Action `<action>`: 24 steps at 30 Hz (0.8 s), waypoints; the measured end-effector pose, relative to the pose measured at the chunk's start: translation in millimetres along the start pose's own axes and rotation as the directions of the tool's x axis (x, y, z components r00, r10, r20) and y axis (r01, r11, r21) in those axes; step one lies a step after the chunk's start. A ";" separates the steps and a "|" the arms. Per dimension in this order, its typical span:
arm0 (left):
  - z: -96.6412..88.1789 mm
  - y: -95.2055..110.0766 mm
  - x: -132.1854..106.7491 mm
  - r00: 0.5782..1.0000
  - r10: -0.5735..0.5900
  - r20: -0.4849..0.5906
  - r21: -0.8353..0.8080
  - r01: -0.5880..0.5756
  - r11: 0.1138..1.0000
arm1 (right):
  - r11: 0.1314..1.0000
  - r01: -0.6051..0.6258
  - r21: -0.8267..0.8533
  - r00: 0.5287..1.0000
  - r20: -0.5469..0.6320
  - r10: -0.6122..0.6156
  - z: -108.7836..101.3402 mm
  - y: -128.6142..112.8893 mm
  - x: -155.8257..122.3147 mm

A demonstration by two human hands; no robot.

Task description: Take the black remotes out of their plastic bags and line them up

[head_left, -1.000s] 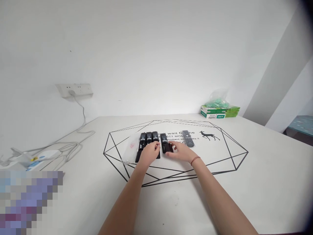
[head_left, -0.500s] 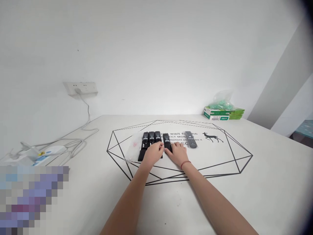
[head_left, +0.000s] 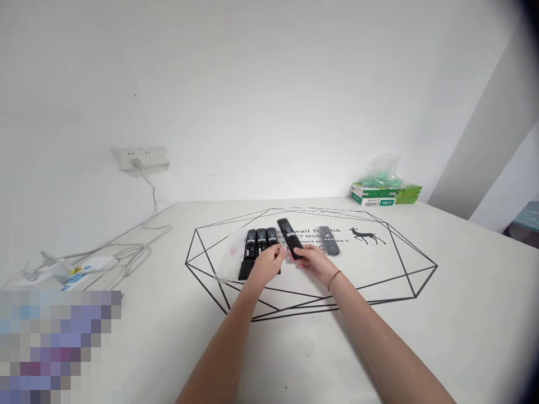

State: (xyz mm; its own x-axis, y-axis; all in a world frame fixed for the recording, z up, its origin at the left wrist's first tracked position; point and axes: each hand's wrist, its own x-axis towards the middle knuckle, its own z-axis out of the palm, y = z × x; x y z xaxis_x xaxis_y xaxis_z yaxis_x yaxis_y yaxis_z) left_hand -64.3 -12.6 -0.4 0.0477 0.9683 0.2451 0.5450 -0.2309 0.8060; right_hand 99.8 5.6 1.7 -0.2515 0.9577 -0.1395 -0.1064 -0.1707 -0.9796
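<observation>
White and printed with black angular lines, the counter (head_left: pixel 295 348) carried a small group of remote controls around its middle, nearer the far edge than the near one. Clamped in the right hand (head_left: pixel 315 262), between thumb and fingers at its near end, was a black remote control (head_left: pixel 288 235), its back turned up and its far end slanting toward the counter's left edge. The left hand (head_left: pixel 266 265) lay just beside it with its fingertips drawn together; I could not tell whether that grip had anything in it. Beyond and partly beneath this hand, three black remotes (head_left: pixel 261 241) stood side by side in a row, backs up, their near ends partly covered by the hand. A clear plastic bag (head_left: pixel 229 255) lay along the row on the side of the counter's left edge. Toward the right edge, near the held one, a wrapped remote (head_left: pixel 329 240) rested with its buttons up, and past it came a printed black deer (head_left: pixel 367 235). Close to the far right corner, green-and-white boxes (head_left: pixel 374 193) bore a plastic bag with green contents (head_left: pixel 383 174). Pale cables (head_left: pixel 135 252) and a power strip (head_left: pixel 90 268) lay along the left edge, below a wall socket (head_left: pixel 145 157).
</observation>
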 end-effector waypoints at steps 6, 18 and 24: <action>7.0 7.0 5.2 0.996 -0.030 0.081 -0.599 0.073 0.798 | 0.994 0.101 0.028 0.975 0.197 -0.105 5.4 -0.4 -3.6; 1.5 13.2 -2.5 0.994 0.105 -0.041 -0.233 -0.111 0.966 | 0.687 0.453 -0.569 0.886 0.201 -0.418 7.9 1.6 -6.3; -26.9 16.5 -3.4 0.974 0.193 -0.118 0.140 -0.176 0.974 | 0.767 0.353 -0.536 0.928 0.094 -0.361 5.6 7.4 1.1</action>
State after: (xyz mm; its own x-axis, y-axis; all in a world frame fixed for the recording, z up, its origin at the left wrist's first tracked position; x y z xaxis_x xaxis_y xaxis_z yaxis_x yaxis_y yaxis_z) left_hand -78.0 -22.3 26.6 0.0529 0.8877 0.4574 0.6398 -0.3818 0.6670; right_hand 93.4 4.2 -4.9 -0.2856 0.9284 0.2378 0.3457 0.3312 -0.8779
